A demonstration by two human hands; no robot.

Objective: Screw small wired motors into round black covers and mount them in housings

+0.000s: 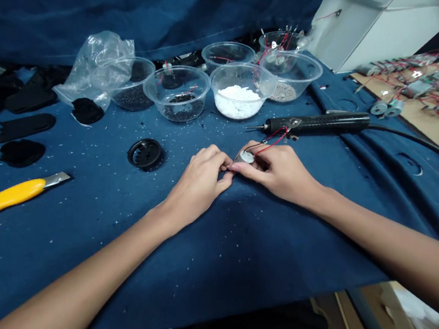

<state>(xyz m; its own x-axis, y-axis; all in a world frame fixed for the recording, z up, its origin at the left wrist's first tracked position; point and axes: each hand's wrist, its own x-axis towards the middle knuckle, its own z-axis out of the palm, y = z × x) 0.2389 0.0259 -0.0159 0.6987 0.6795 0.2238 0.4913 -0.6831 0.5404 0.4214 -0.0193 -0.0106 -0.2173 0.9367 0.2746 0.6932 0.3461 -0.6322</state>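
Note:
My right hand [275, 170] grips a small silver motor [246, 156] with a white round face and thin red and black wires [268, 144]. My left hand [198, 184] is curled, its fingertips meeting my right fingertips just left of the motor. Whether those left fingers pinch anything is hidden. Both hands rest on a dark blue cloth [104, 246] speckled with white bits. Just beyond my right hand lies a black soldering iron [315, 123], its tip pointing left, close to the wires.
Clear plastic bowls [177, 94] of black, white and grey granules stand along the back. A yellow utility knife [4, 200] lies at the left, a round black plastic part [144, 153] near the middle. Black cut pieces sit far left. Wired motors lie on a wooden board [411, 105] at right.

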